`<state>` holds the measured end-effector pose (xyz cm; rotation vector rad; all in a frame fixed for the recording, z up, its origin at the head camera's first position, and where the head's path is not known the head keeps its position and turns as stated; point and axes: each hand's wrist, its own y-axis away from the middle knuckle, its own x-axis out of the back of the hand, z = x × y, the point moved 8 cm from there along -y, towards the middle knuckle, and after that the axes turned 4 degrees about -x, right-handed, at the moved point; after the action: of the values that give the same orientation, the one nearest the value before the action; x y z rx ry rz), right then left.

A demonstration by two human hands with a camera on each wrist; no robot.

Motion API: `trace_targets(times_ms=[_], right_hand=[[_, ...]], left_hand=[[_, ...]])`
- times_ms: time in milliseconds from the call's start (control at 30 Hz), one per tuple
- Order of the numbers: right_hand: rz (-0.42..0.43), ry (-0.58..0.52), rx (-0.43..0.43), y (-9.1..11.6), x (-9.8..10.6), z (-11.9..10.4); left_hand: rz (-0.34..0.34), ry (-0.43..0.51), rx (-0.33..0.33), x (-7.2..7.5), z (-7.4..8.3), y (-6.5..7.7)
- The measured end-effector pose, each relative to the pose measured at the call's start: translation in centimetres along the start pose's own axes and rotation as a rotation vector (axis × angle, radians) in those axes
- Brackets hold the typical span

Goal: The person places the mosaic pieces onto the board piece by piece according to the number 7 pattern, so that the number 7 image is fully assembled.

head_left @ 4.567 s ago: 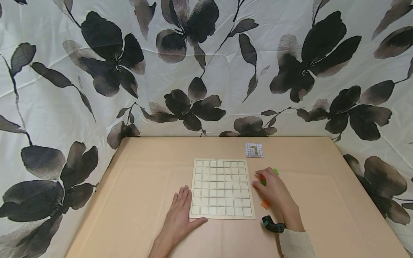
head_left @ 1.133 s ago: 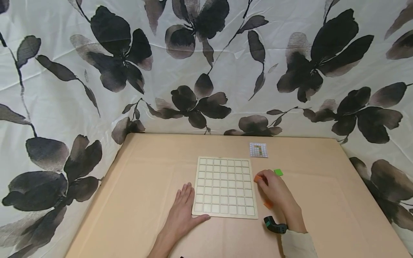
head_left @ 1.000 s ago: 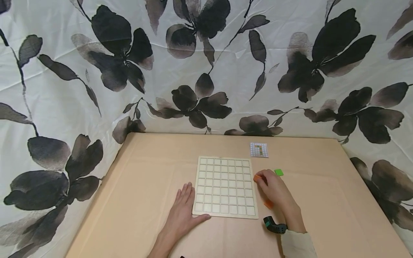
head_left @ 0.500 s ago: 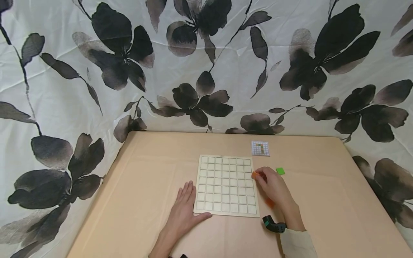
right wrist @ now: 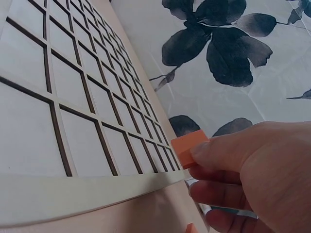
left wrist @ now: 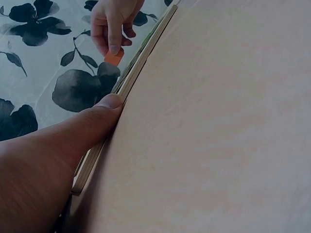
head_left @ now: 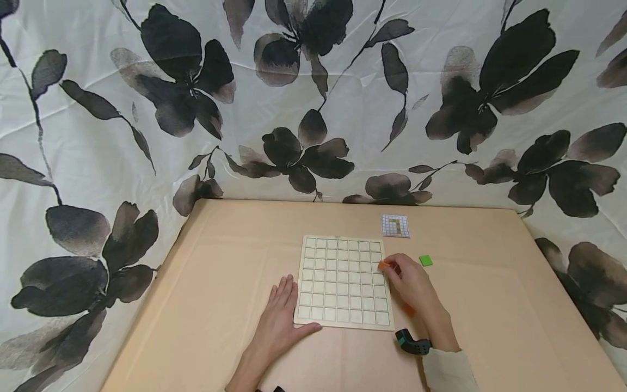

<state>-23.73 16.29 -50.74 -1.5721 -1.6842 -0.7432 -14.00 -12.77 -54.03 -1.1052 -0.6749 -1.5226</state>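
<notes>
My right hand (head_left: 413,286) pinches a small orange square tile (head_left: 383,265) between thumb and fingers, at the right edge of a pale wooden grid board (head_left: 337,286). In the right wrist view the orange tile (right wrist: 187,148) is tilted, beside the grid's cells. Flat along the board's left side lies my left hand (head_left: 276,318), fingers straight and thumb out at the front edge. The left wrist view has that thumb (left wrist: 104,109) against the board's edge. A second orange tile (head_left: 409,309) is partly hidden by the right forearm. Beyond the right hand lies a bright green tile (head_left: 425,260).
Behind the board, toward the right, lies a small card (head_left: 395,225) printed with a grid and a coloured pattern. The table (head_left: 215,272) has a plain tan surface. A black device (head_left: 412,343) is on the right wrist. A floral cloth (head_left: 313,109) hangs behind.
Over the last second my right hand has carried the orange tile slightly left, to the board's edge. A green piece seen at its fingers earlier is out of sight. My left hand stays by the board.
</notes>
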Motion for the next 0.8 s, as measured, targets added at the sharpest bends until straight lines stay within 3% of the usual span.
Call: trace_targets(times_ms=[600, 800], right_hand=[[-0.008, -0.001, 0.041, 0.0, -0.4, -1.9], [-0.023, -0.011, 0.040, 0.0, -0.8, -2.5]], left_hand=[[0.022, 0.011, -0.008, 0.3, 0.4, -0.1], [-0.005, 0.033, 0.009, 0.1, 0.3, -0.1]])
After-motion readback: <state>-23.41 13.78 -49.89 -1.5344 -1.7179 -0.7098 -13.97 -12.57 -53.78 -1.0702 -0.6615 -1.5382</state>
